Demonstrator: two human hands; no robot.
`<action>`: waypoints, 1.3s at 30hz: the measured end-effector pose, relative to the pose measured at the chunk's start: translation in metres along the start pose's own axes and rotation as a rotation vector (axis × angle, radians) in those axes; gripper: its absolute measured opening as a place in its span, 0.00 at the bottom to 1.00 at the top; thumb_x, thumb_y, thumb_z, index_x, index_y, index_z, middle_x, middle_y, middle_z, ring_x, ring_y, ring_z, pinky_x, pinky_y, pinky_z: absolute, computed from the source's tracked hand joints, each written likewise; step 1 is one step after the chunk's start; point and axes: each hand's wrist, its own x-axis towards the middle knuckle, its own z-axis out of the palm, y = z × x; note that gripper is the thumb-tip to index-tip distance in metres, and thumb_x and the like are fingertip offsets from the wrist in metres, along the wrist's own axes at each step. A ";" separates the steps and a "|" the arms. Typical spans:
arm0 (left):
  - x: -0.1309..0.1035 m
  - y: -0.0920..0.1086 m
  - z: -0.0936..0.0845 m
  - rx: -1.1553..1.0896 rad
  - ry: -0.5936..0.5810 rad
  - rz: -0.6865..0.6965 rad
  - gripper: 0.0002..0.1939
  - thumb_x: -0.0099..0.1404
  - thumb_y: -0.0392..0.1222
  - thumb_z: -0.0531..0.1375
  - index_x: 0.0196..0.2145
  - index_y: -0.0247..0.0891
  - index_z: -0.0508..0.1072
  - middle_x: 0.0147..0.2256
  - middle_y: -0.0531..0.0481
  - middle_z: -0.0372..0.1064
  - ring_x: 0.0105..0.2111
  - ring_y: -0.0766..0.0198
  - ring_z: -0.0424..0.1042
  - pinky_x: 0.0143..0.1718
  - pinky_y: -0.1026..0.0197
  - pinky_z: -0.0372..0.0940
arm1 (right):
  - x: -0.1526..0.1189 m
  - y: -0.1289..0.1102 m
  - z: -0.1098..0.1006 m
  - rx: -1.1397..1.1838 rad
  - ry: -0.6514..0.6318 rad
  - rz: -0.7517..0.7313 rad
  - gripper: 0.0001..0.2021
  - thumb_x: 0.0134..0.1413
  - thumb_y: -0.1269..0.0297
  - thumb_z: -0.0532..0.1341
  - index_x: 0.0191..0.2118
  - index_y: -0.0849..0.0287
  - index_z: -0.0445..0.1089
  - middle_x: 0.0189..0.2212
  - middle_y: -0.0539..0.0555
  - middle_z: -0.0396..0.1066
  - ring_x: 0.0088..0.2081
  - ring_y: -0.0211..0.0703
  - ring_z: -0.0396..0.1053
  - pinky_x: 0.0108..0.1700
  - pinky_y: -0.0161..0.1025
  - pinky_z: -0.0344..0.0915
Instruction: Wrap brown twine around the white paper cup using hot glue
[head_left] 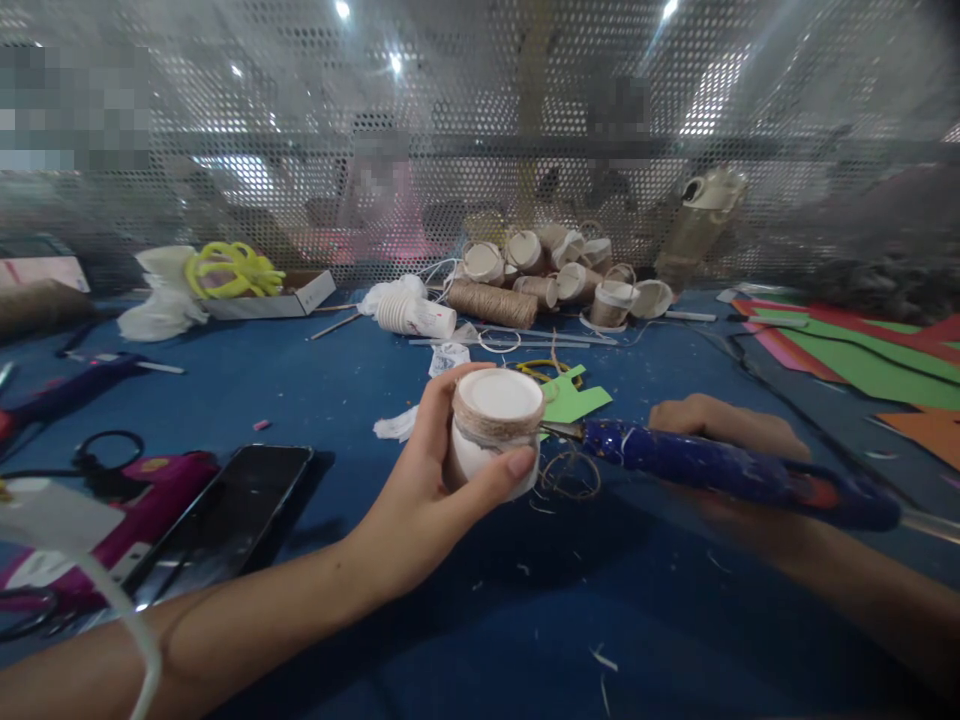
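Observation:
In my left hand [427,480] is a white paper cup [499,395], held upside down with its flat base facing up. Brown twine [498,424] is wound around the cup just below that base. My right hand [731,430] grips a blue glue gun [697,465] that lies sideways, a glue stick jutting from its rear. The metal nozzle [562,430] points left and meets or nearly meets the twine; I cannot tell whether it touches. A thin loop of loose twine [571,476] hangs or lies just right of the cup.
Several twine-wrapped cups [525,252] are piled at the back by a twine roll [491,303] and stacked paper cups [414,314]. A phone [240,500] and a magenta glue gun [161,490] lie left. Coloured paper sheets [855,350] and a cable are right. A perforated screen [450,150] stands behind.

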 end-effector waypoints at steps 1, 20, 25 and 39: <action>0.000 0.000 0.000 -0.003 0.004 0.001 0.23 0.69 0.48 0.65 0.57 0.52 0.62 0.50 0.55 0.67 0.46 0.67 0.70 0.50 0.69 0.65 | 0.000 0.001 0.000 0.007 0.001 0.009 0.08 0.56 0.64 0.66 0.29 0.51 0.66 0.21 0.42 0.69 0.20 0.33 0.67 0.24 0.33 0.60; 0.003 -0.001 0.000 -0.037 -0.032 -0.012 0.22 0.69 0.46 0.65 0.57 0.52 0.62 0.50 0.56 0.67 0.47 0.69 0.69 0.49 0.72 0.64 | 0.000 -0.005 0.004 -0.059 0.040 -0.003 0.11 0.57 0.63 0.65 0.28 0.52 0.63 0.19 0.42 0.68 0.19 0.33 0.67 0.24 0.33 0.59; 0.001 0.001 0.000 -0.028 0.009 -0.002 0.23 0.68 0.47 0.66 0.56 0.49 0.62 0.49 0.55 0.68 0.46 0.68 0.70 0.49 0.70 0.65 | 0.004 -0.003 0.001 -0.029 0.021 0.010 0.09 0.56 0.65 0.66 0.28 0.52 0.64 0.20 0.41 0.68 0.19 0.31 0.66 0.23 0.31 0.59; 0.001 -0.002 -0.002 -0.047 -0.064 -0.006 0.21 0.69 0.47 0.65 0.56 0.53 0.63 0.50 0.56 0.66 0.48 0.68 0.68 0.51 0.71 0.64 | -0.003 -0.007 0.008 -0.036 0.085 0.004 0.09 0.57 0.64 0.64 0.28 0.52 0.64 0.19 0.42 0.68 0.20 0.34 0.67 0.26 0.35 0.59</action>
